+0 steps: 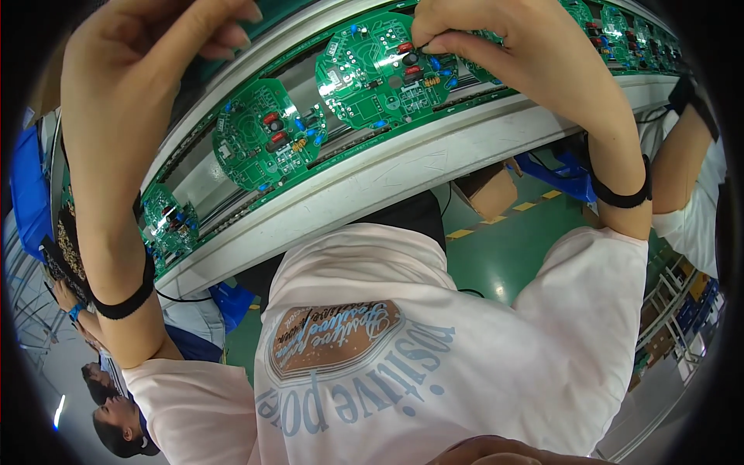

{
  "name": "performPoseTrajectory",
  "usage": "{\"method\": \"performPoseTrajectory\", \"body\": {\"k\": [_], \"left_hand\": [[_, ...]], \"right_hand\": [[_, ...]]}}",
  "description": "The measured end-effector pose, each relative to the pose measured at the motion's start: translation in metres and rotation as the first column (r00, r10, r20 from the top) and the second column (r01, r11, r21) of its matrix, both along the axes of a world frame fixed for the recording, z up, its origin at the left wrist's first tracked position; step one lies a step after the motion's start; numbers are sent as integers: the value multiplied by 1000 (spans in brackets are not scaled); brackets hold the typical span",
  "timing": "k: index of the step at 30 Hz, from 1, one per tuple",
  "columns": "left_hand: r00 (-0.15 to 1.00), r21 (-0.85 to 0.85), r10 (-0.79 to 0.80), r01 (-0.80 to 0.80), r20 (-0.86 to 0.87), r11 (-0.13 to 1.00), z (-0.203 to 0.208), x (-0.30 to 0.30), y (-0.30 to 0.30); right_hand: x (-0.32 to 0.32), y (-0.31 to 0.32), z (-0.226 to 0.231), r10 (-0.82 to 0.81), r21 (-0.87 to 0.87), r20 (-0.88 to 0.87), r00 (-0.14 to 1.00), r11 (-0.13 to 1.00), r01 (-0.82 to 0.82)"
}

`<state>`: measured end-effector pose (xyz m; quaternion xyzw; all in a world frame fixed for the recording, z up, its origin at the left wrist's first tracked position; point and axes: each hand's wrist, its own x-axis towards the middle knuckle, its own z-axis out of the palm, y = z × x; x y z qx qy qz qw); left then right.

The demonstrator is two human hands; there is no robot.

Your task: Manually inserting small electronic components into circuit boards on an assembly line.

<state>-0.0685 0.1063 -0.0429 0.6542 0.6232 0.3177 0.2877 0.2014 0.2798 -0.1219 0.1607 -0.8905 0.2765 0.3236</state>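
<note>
My right hand (484, 35) reaches over a large green circuit board (356, 101), thumb and index finger pinched together. Its fingertips touch the board's parts beside a round black capacitor (411, 58) and red components (412, 70); whatever they pinch is too small and covered to make out. My left hand (190, 35) is raised at the upper left, above the rail's far side. Its fingers are loosely bent and apart, with nothing visible in them, though the top edge cuts part of it off. A second populated board (252, 159) lies left of the first.
The boards sit in a row along a conveyor with a pale metal rail (387, 167). Another board (169, 221) is at the lower left, and several continue to the upper right. Beneath stands a cardboard box (484, 194). Another person's arm (682, 167) is at the right.
</note>
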Motion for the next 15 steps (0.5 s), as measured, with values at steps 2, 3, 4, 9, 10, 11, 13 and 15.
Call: {"method": "performPoseTrajectory", "body": {"k": [2, 3, 4, 9, 10, 11, 13, 15], "left_hand": [[1000, -86, 23, -23, -1, 996, -2, 4, -3], [999, -172, 48, -49, -5, 984, -3, 7, -4], [996, -256, 82, -84, -21, 963, -2, 10, -6], [947, -353, 157, -51, 280, 934, -8, 9, -18], [921, -374, 179, -39, 347, 927, -10, 10, -19], [887, -392, 207, -32, 413, 919, -12, 9, -23], [852, -412, 247, -40, 461, 910, -14, 5, -29], [836, -423, 269, -49, 478, 905, -14, 7, -32]], "right_hand": [[0, 1, -1, 1, 40, -18, 1000, 999, 0], [0, 1, -1, -2, 39, -16, 1000, 999, 2], [-3, 1, -1, 9, 48, -45, 999, 999, -7], [-11, 6, -11, 102, -23, -198, 975, 994, -109], [-12, 7, -14, 133, -62, -245, 960, 986, -153], [-11, 7, -11, 143, -63, -261, 955, 984, -165], [-6, 1, 2, 57, -58, -25, 998, 997, -58], [4, -3, 18, -41, -25, 215, 976, 999, 47]]}}
